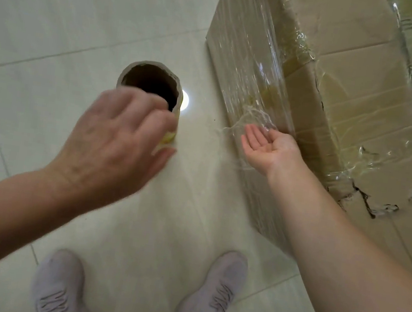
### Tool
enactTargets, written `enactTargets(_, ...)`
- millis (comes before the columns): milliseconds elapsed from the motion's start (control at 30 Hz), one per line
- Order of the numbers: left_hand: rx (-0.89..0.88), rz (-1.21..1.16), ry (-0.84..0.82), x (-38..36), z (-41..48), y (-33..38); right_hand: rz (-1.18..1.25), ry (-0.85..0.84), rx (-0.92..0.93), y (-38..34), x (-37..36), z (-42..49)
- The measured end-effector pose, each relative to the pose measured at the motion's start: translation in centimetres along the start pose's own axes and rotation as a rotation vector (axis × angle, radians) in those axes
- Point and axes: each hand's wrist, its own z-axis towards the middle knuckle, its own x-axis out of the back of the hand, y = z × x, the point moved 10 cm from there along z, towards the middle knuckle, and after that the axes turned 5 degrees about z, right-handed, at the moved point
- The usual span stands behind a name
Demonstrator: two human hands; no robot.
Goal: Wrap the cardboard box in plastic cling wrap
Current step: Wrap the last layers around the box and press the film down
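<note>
While the box is already wearing glossy layers on its near side, the wrapping is looking part done, since the film on the top face is lying in loose, crumpled strips. At the left of the frame, the left hand (118, 133) is grasping the cling wrap roll (144, 76), fingers curling round the tube, though blur is softening the detail. The roll is standing roughly upright, its long axis pointing up toward the camera, so the hollow core is showing end-on. A thin sheet of film (229, 132) is stretching rightward from it to the box. Right of centre, the right hand (266, 148) is lying released, palm up and fingers relaxed, touching the film on the box's near side. The cardboard box (351, 110) is filling the upper right, standing on the tiled floor (60, 16), its visible long edge running from upper centre toward the lower right. By this reading, the next move is calling for holding the sheet taut and carrying the roll around the box.
</note>
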Motion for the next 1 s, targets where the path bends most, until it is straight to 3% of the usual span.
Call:
enactTargets(100, -0.126, -0.211, -0.066, -2.1, -0.1, 4.5, -0.051, -0.005, 0.033, 0.1, 0.2, 0.0)
enactTargets(133, -0.092, -0.276, -0.134, -3.5, 0.3, 5.3, -0.083, -0.008, 0.046, 0.1, 0.3, 0.1)
enactTargets(233, 0.34, -0.457, -0.426, -10.0, 1.8, 4.0, -0.179, -0.011, 0.081, 0.1, 0.7, 0.4)
enactTargets(300, 0.597, -0.554, -0.505, -13.9, 2.9, 2.5, -0.218, -0.018, 0.107, 0.0, 0.9, 0.7)
enactTargets(433, 0.801, -0.643, -0.458, -19.0, 7.0, 1.3, -0.296, 0.004, 0.178, -0.6, 1.5, 1.3)
enactTargets(700, 0.77, -0.658, -0.473, -23.3, 10.0, 1.7, -0.463, -0.01, 0.343, -1.1, 2.2, 2.4)
enactTargets(833, 0.92, -0.726, -0.277, -21.7, 8.8, -1.1, -0.572, 0.017, 0.378, -0.9, 2.1, 2.0)
enactTargets(1000, 1.078, -0.973, -0.04, -20.9, 11.0, -2.5, -0.969, -0.054, 0.525, -2.5, -1.2, 0.3)
